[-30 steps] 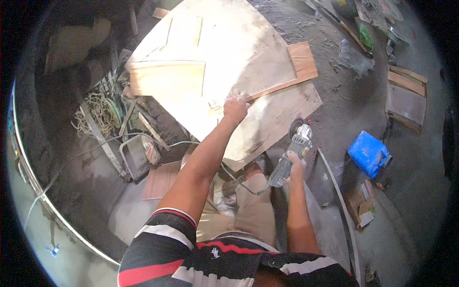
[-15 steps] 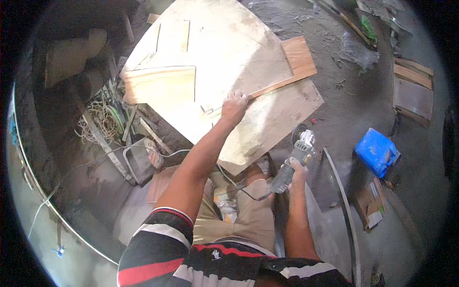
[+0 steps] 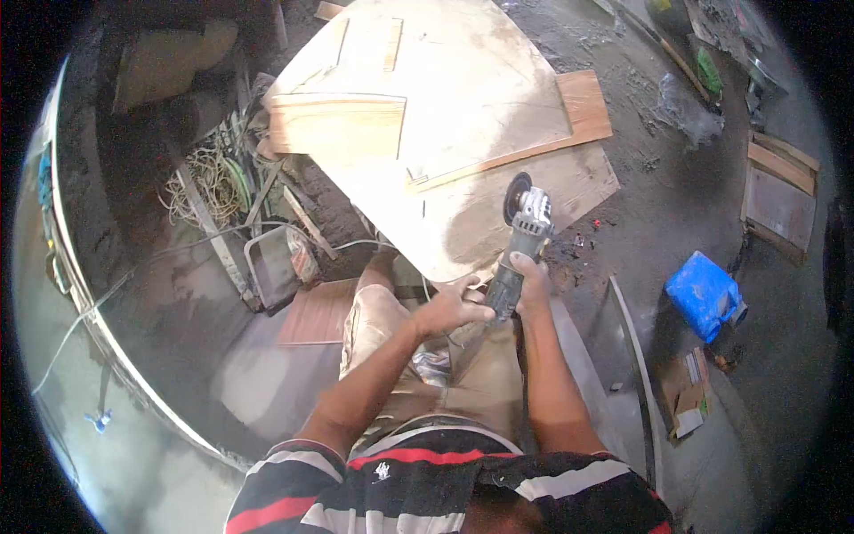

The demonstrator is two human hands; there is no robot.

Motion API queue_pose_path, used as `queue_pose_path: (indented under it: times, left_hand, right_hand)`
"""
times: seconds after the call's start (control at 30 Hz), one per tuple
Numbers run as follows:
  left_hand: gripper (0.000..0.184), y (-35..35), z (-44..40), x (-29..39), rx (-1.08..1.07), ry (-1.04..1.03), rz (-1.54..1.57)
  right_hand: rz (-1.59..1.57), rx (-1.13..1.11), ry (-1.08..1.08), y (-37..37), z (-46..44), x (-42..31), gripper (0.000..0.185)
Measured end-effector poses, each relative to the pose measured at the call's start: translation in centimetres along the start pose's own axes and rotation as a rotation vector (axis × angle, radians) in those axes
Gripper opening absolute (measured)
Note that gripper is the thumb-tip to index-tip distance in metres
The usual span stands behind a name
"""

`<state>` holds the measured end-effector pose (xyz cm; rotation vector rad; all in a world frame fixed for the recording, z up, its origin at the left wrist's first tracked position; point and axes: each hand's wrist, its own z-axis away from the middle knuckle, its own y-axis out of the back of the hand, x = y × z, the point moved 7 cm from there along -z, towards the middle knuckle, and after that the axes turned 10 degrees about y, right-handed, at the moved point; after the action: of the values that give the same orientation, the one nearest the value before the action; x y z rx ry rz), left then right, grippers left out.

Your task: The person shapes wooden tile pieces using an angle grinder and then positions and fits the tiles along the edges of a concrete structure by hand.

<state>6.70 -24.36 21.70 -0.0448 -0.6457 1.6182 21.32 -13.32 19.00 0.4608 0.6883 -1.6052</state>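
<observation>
An angle grinder with a dark round disc points away from me over the near edge of the board. My right hand is wrapped round its grey body, thumb on top. At the grinder's rear end, my left hand reaches in from the side, thumb and fingers bent about the tail; its grip is partly hidden. Beyond the disc lies a large pale board, bearing another sheet and a wooden strip. A brown wooden panel sticks out at the right.
A blue jerrycan lies at the right, near a torn cardboard box. Tangled cord and timber scraps lie at the left. A power cable crosses the floor there. A long curved strip lies beside my right arm.
My left hand has left the wooden strip on the board and come back to the grinder's rear. The grinder has moved left and forward, over the board's near part. My view has shifted slightly.
</observation>
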Motion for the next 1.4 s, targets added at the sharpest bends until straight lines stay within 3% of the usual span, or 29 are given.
queue_pose_path:
  times: [0.1,0.17,0.27,0.33,0.4,0.5,0.53,0.57,0.6,0.63,0.67,0.73,0.8,0.87,0.93,0.97,1.03,1.07,1.13,1.2,1.27,1.3,1.37,1.4]
  left_hand:
    - [0.115,-1.3,2.0,0.5,0.128,-0.112,-0.054]
    - [0.119,-0.2,4.2,3.0,0.459,-0.257,-0.301]
    - [0.117,0.9,4.1,2.4,0.539,-0.236,-0.168]
    - [0.111,1.4,5.8,3.0,0.485,-0.299,-0.072]
    - [0.105,2.3,6.6,2.9,0.435,-0.368,0.017]
    - [0.115,3.9,6.1,0.4,0.368,-0.307,0.093]
    - [0.108,4.4,6.4,-0.2,0.319,-0.317,0.184]
    - [0.101,4.9,6.5,-0.9,0.269,-0.323,0.273]
    - [0.101,5.4,7.1,-1.1,0.266,-0.313,0.270]
    - [0.107,5.6,7.4,-1.3,0.193,-0.301,0.384]
    - [0.114,5.7,7.7,-1.5,0.122,-0.288,0.498]
    - [0.111,6.5,8.2,-1.4,0.119,-0.302,0.479]
    - [0.110,7.0,7.6,-2.7,0.007,-0.302,0.591]
    - [0.105,8.7,7.7,-4.0,-0.005,-0.246,0.612]
    - [0.085,10.7,6.3,-5.5,-0.144,-0.156,0.339]
    - [0.085,12.8,6.6,-4.8,-0.148,-0.154,0.332]
    - [0.067,16.1,7.4,-5.4,-0.135,0.120,-0.194]
    - [0.063,18.4,7.0,-5.7,0.005,0.089,-0.036]
    - [0.073,20.3,8.0,-2.2,0.126,-0.077,0.254]
    - [0.076,22.3,4.7,-2.0,0.156,-0.137,0.331]
    - [0.080,23.8,2.7,-1.3,0.190,-0.202,0.420]
    - [0.083,23.9,2.0,-0.5,0.218,-0.212,0.376]
    - [0.092,22.6,3.0,1.7,0.247,-0.179,0.298]
    - [0.092,22.0,3.2,2.4,0.253,-0.191,0.308]
  right_hand:
    - [0.096,-0.031,-0.042,-3.8,1.1,-0.1,0.029]
    - [0.374,-0.042,0.156,-6.8,1.8,-0.9,0.026]
    - [0.678,-0.004,0.271,-8.8,2.7,0.0,0.037]
    - [0.902,0.005,0.417,-10.8,3.6,-0.9,0.047]
    - [1.000,0.023,0.396,-12.1,4.2,-0.5,0.051]
    - [1.101,0.006,0.393,-13.9,5.4,-0.8,0.055]
    - [1.106,-0.027,0.409,-14.6,5.7,-0.9,0.054]
    - [1.104,-0.026,0.407,-14.4,5.4,-0.6,0.054]
    - [0.854,-0.183,0.298,-14.8,4.9,0.8,0.052]
    - [0.599,-0.327,0.190,-15.2,4.7,2.2,0.049]
    - [0.596,-0.320,0.183,-15.0,4.4,2.7,0.049]
    - [0.076,-0.448,-0.221,-16.6,4.8,5.2,0.044]
    - [0.084,-0.479,-0.349,-16.7,4.7,6.1,0.038]
    - [0.286,-0.463,-0.168,-17.5,4.1,6.5,0.031]
    - [0.388,-0.400,-0.087,-18.3,3.5,6.8,0.030]
    - [0.511,-0.328,-0.031,-17.9,2.6,7.8,0.033]
    - [0.679,-0.202,0.011,-17.7,1.3,9.0,0.041]
    - [0.673,-0.197,0.015,-18.3,0.6,9.6,0.041]
    - [0.625,-0.159,0.147,-19.6,-0.4,9.4,0.041]
    - [0.784,-0.168,0.107,-20.3,-1.7,9.7,0.041]
    - [0.800,-0.255,0.225,-21.5,-2.8,10.8,0.064]
    - [0.808,-0.264,0.229,-21.7,-3.3,11.8,0.064]
    - [0.926,-0.181,0.387,-22.0,-4.1,12.4,0.034]
    - [0.934,-0.194,0.396,-22.7,-4.0,12.2,0.034]
